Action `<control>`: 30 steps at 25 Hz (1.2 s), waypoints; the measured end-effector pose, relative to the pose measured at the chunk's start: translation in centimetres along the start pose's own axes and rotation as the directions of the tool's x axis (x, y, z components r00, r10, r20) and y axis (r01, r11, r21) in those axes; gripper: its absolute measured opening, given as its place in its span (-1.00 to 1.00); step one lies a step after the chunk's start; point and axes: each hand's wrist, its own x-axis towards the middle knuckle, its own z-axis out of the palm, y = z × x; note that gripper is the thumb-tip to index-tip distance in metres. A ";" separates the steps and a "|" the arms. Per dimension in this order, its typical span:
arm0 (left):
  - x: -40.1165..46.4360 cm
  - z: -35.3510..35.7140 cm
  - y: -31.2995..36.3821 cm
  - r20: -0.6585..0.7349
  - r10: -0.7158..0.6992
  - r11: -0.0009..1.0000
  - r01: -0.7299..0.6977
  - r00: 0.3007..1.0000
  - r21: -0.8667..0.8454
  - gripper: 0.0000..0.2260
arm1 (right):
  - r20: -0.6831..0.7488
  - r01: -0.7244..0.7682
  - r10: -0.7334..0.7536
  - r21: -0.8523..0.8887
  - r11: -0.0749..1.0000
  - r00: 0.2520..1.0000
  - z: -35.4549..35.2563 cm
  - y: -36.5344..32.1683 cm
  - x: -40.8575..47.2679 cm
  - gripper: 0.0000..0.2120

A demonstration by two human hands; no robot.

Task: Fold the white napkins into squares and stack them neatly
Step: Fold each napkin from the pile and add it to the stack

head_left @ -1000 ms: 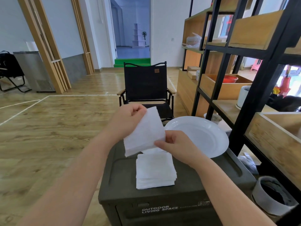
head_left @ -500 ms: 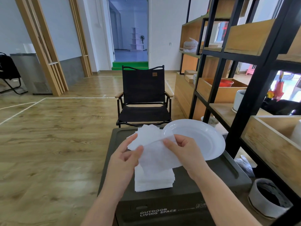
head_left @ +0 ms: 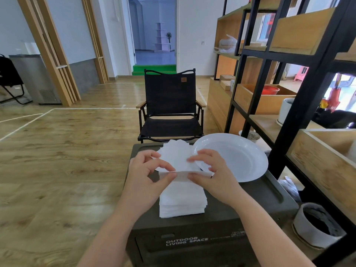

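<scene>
A white napkin (head_left: 178, 158) is held in the air above the dark green box (head_left: 250, 199), bent over along a fold near its lower edge. My left hand (head_left: 148, 176) pinches its left side between thumb and fingers. My right hand (head_left: 210, 172) pinches its right side the same way. Directly under the hands lies a stack of folded white napkins (head_left: 183, 203) on the box lid, square and fairly even. The far part of the stack is hidden by the hands and the held napkin.
A white plate (head_left: 237, 157) lies on the box's right rear part, close to my right hand. A black folding chair (head_left: 169, 110) stands behind the box. A black-framed wooden shelf (head_left: 289, 97) runs along the right. A grey pot (head_left: 316, 226) sits low right.
The napkin went from hanging upright between the hands to lying lower and flatter over the stack, its near edge now folded over. Both hands came down and closer together.
</scene>
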 end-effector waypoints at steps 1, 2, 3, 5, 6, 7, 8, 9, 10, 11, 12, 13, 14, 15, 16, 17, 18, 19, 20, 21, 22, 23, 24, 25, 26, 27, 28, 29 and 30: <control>0.1 0.0 -0.2 0.047 -0.034 0.999 0.036 0.998 -0.035 -0.89 | 0.038 -0.037 0.035 0.062 0.997 0.999 -0.1 0.2 0.0 -0.77; 0.2 0.0 -0.4 0.110 -0.105 0.989 0.116 0.988 -0.092 -0.85 | 0.065 -0.107 0.098 0.163 0.981 0.993 -0.1 0.4 -0.1 -0.85; 0.5 0.0 -0.6 0.180 -0.187 0.966 0.215 0.966 -0.145 -0.84 | 0.080 -0.188 0.173 0.271 0.944 0.982 0.1 0.7 0.0 -0.88; 0.8 0.8 -1.7 0.288 -0.332 0.908 0.387 0.898 -0.160 -0.80 | 0.097 -0.337 0.326 0.378 0.862 0.941 1.0 1.5 0.4 -0.89; 0.9 1.5 -2.5 0.287 -0.385 0.893 0.433 0.877 -0.124 -0.73 | 0.103 -0.391 0.381 0.361 0.846 0.919 1.6 2.1 0.6 -0.89; 0.9 2.2 -3.2 0.258 -0.427 0.882 0.462 0.866 -0.090 -0.67 | 0.096 -0.424 0.416 0.308 0.852 0.904 2.2 2.7 0.8 -0.87; 0.8 2.8 -3.8 0.213 -0.452 0.879 0.473 0.866 -0.056 -0.64 | 0.070 -0.436 0.433 0.236 0.868 0.899 2.8 3.3 1.0 -0.82; 0.7 3.4 -4.4 0.172 -0.466 0.879 0.476 0.868 -0.020 -0.63 | 0.031 -0.433 0.434 0.167 0.886 0.900 3.2 3.9 1.0 -0.76; 0.5 3.8 -4.9 0.147 -0.471 0.880 0.475 0.870 0.011 -0.63 | -0.014 -0.426 0.430 0.110 0.898 0.903 3.5 4.4 1.0 -0.68; 0.4 4.2 -5.4 0.134 -0.474 0.880 0.473 0.870 0.039 -0.63 | -0.058 -0.414 0.418 0.070 0.908 0.907 3.7 4.7 1.0 -0.62; 0.4 4.5 -5.9 0.126 -0.476 0.879 0.473 0.870 0.058 -0.64 | -0.095 -0.394 0.396 0.038 0.918 0.913 3.8 5.0 0.9 -0.59; 0.5 4.7 -6.3 0.117 -0.486 0.874 0.482 0.866 0.067 -0.66 | -0.126 -0.376 0.374 0.009 0.927 0.919 3.9 5.3 0.8 -0.57; 0.5 4.8 -6.5 0.108 -0.495 0.869 0.490 0.862 0.071 -0.69 | -0.152 -0.366 0.360 -0.015 0.930 0.921 3.9 5.5 0.7 -0.57; 0.5 5.0 -6.7 0.103 -0.499 0.867 0.493 0.861 0.075 -0.73 | -0.176 -0.362 0.351 -0.034 0.931 0.920 3.9 5.8 0.6 -0.58; 0.3 5.1 -6.8 0.103 -0.493 0.869 0.487 0.864 0.084 -0.76 | -0.195 -0.360 0.344 -0.049 0.932 0.918 3.9 6.0 0.6 -0.58; 0.1 5.3 -7.0 0.110 -0.486 0.873 0.478 0.867 0.094 -0.78 | -0.207 -0.357 0.337 -0.065 0.932 0.918 3.9 6.1 0.6 -0.59; -0.1 5.5 -7.2 0.118 -0.480 0.876 0.470 0.869 0.107 -0.79 | -0.211 -0.353 0.329 -0.082 0.932 0.920 3.9 6.2 0.5 -0.60; -0.1 5.5 -7.4 0.122 -0.479 0.877 0.467 0.869 0.116 -0.78 | -0.211 -0.347 0.321 -0.102 0.932 0.923 3.9 6.2 0.4 -0.60; 0.1 5.3 -7.7 0.111 -0.478 0.877 0.466 0.871 0.116 -0.76 | -0.211 -0.343 0.313 -0.127 0.931 0.926 3.9 6.3 0.3 -0.60; 0.7 4.9 -8.2 0.075 -0.473 0.878 0.462 0.878 0.125 -0.74 | -0.216 -0.339 0.303 -0.157 0.928 0.928 3.9 6.3 0.3 -0.60; 1.5 4.6 -8.7 0.015 -0.452 0.882 0.445 0.892 0.157 -0.75 | -0.226 -0.335 0.292 -0.186 0.923 0.929 3.8 6.3 0.2 -0.60; 2.6 4.2 -9.3 -0.041 -0.412 0.887 0.411 0.910 0.211 -0.78 | -0.239 -0.330 0.279 -0.213 0.920 0.930 3.7 6.3 0.1 -0.59; 3.6 3.9 -9.9 -0.051 -0.351 0.894 0.351 0.935 0.280 -0.83 | -0.251 -0.320 0.260 -0.239 0.917 0.932 3.5 6.3 0.0 -0.60; 4.7 3.9 -10.5 0.010 -0.288 0.900 0.267 0.958 0.345 -0.89 | -0.253 -0.302 0.236 -0.268 0.915 0.938 3.3 6.2 0.0 -0.62; 5.5 4.1 -10.8 0.139 -0.231 0.908 0.162 0.963 0.387 -0.90 | -0.241 -0.274 0.204 -0.306 0.912 0.949 3.1 6.1 -0.1 -0.66; 6.2 4.5 -11.1 0.286 -0.180 0.917 0.056 0.941 0.396 -0.85 | -0.209 -0.233 0.167 -0.353 0.906 0.964 2.9 6.0 -0.1 -0.69; 6.8 4.9 -11.4 0.407 -0.144 0.925 -0.024 0.902 0.380 -0.82 | -0.156 -0.181 0.128 -0.400 0.898 0.979 2.8 5.9 -0.1 -0.73; 7.3 5.2 -11.7 0.473 -0.111 0.926 -0.081 0.874 0.368 -0.82 | -0.089 -0.123 0.093 -0.435 0.892 0.992 2.8 5.8 -0.1 -0.76; 7.8 5.3 -11.9 0.495 -0.074 0.923 -0.129 0.866 0.364 -0.83 | -0.020 -0.068 0.067 -0.457 0.887 0.998 2.8 5.7 -0.1 -0.80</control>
